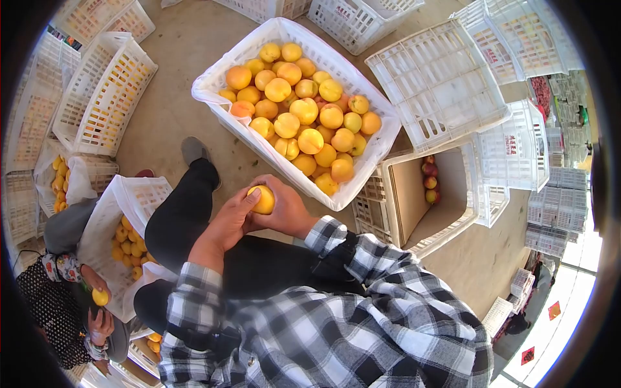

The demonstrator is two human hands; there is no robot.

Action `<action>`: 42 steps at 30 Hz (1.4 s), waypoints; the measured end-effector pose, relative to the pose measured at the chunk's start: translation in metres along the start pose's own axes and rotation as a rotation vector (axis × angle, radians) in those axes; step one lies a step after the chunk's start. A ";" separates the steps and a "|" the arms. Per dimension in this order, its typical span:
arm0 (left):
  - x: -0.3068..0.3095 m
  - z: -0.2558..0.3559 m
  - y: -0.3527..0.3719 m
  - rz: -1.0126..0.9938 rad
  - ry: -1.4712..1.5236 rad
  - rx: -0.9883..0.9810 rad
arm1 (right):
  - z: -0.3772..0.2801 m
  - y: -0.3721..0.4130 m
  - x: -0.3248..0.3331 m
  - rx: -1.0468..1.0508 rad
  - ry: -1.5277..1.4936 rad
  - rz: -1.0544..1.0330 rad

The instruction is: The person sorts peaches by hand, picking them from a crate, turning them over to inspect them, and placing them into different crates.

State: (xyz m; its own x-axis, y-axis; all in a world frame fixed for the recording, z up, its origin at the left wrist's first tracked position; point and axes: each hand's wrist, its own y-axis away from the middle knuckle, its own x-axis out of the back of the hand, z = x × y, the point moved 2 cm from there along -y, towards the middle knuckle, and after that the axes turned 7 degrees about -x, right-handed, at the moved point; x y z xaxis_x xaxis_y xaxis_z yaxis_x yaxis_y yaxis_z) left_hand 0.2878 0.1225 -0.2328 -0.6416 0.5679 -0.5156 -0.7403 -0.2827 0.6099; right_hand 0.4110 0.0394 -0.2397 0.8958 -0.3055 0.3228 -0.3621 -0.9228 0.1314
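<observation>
My left hand [226, 218] and my right hand [288, 205] are wrapped together round one yellow peach [263, 200], held above my lap. The thumbs lie near its top, and its lower part is hidden by the fingers. Just beyond my hands stands a white plastic crate [279, 169] lined with a pale sheet. Many yellow peaches [304, 111], some with an orange blush, fill much of it.
At the right, an open crate with cardboard [414, 187] holds several red fruits [430, 178]. More white crates [440, 84] stand around. On the left, a co-worker's hand [95, 279] holds a yellow fruit [100, 297] beside another lined crate [107, 226].
</observation>
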 end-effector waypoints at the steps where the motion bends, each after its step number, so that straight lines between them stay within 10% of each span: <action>1: 0.002 -0.001 0.000 -0.002 0.001 -0.002 | 0.000 0.000 0.001 0.008 -0.015 0.025; 10: 0.002 -0.003 -0.017 0.023 0.096 -0.024 | 0.002 0.001 0.003 -0.026 0.080 0.020; 14: -0.002 0.005 -0.012 0.475 -0.965 -0.740 | 0.007 -0.001 0.006 -0.172 0.145 0.074; 17: -0.069 0.016 0.014 0.226 -1.376 -1.175 | 0.049 -0.012 0.001 0.137 0.069 -0.036; 31: -0.085 0.016 0.046 0.450 -1.253 -1.165 | -0.039 -0.047 0.010 0.212 0.594 0.328; 42: -0.074 0.040 0.059 0.433 -1.150 -1.153 | -0.060 -0.039 0.008 0.242 0.399 0.283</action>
State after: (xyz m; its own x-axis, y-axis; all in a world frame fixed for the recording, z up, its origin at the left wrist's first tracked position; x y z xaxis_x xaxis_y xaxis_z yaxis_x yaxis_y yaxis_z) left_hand 0.2993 0.0943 -0.1343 -0.7392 0.3848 0.5527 -0.6450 -0.6406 -0.4166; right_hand 0.4168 0.0870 -0.1856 0.5875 -0.4808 0.6509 -0.4635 -0.8593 -0.2163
